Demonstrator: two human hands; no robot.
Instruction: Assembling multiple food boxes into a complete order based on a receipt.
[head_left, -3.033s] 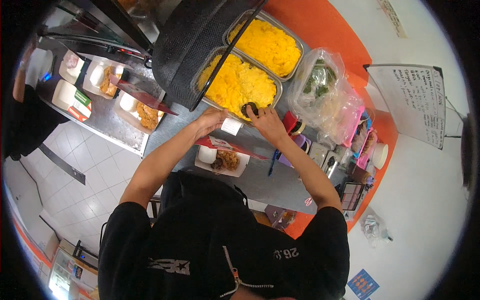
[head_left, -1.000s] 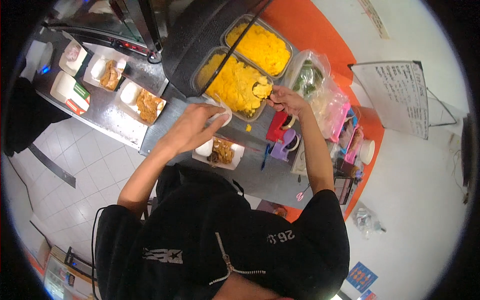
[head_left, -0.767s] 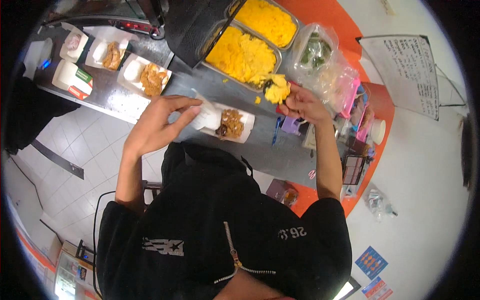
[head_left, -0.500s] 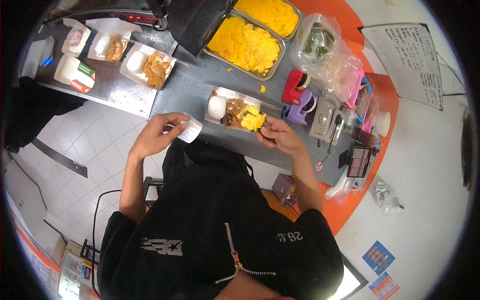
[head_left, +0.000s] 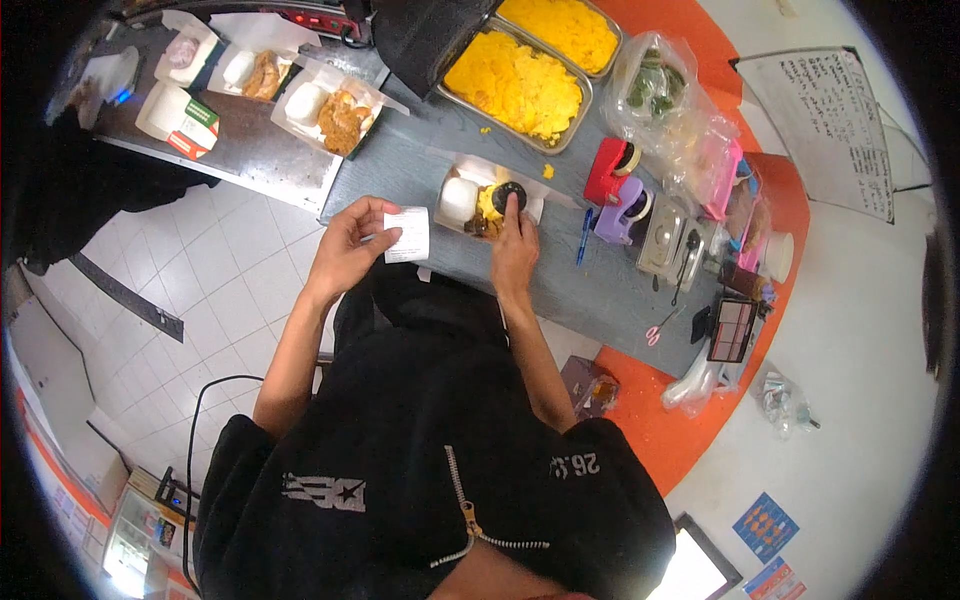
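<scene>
My left hand (head_left: pixel 348 255) pinches a small white printed paper slip (head_left: pixel 408 236) beside the near left of an open food box (head_left: pixel 533 207). In that box are a white mound of rice (head_left: pixel 459 199), yellow scrambled egg (head_left: pixel 488 202) and some browned food, partly covered. My right hand (head_left: pixel 514 258) grips a black spoon (head_left: pixel 509 203), its round bowl turned face down over the egg. The index finger rests along the spoon, and the hand hides most of its handle.
Two metal trays (head_left: pixel 590 108) of scrambled egg stand at the back. Several open food boxes (head_left: pixel 305 103) sit at the left. Right of my box are a blue pen (head_left: pixel 585 236), red (head_left: pixel 606 172) and purple (head_left: pixel 622 212) tape dispensers, metal containers (head_left: pixel 660 240) and a plastic bag of greens (head_left: pixel 652 85).
My right hand has moved left over the box and turned the spoon over, and egg now lies in the box. The left hand still holds the slip, now tilted more upright.
</scene>
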